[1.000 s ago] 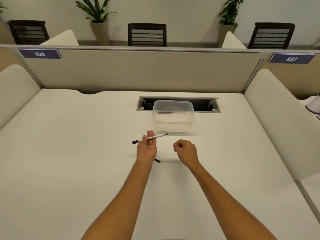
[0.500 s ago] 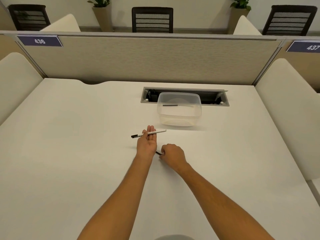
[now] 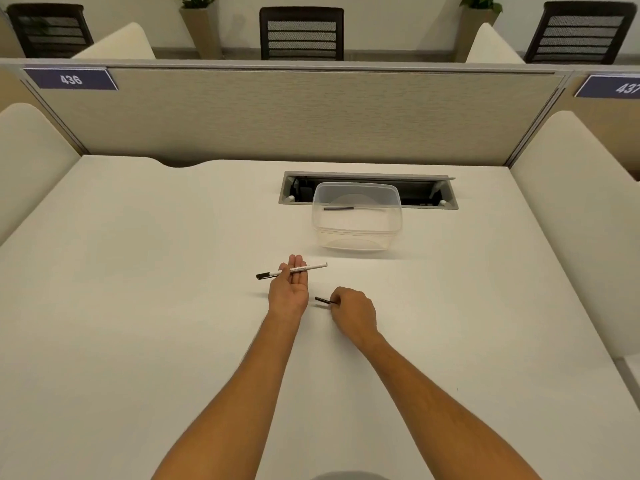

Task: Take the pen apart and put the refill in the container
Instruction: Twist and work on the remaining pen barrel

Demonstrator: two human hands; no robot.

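Observation:
My left hand (image 3: 290,287) is palm up over the white desk, and a white pen barrel (image 3: 304,268) with a black end lies across its fingers, held under the thumb. Just to its right, my right hand (image 3: 353,311) is closed on a small black pen piece (image 3: 322,300), which sticks out to the left of the fingers. A clear plastic container (image 3: 356,233) stands farther back on the desk, and a thin dark refill (image 3: 338,208) lies inside it near the back wall.
A grey cable tray opening (image 3: 446,192) is cut into the desk behind the container. A beige partition (image 3: 294,116) closes the far edge, and cream side panels (image 3: 568,209) stand left and right. Chairs and plants are beyond it.
My right hand moved left and down to the small black piece beside my left wrist and closed on it. My left hand kept the white barrel. The view tilted slightly downward.

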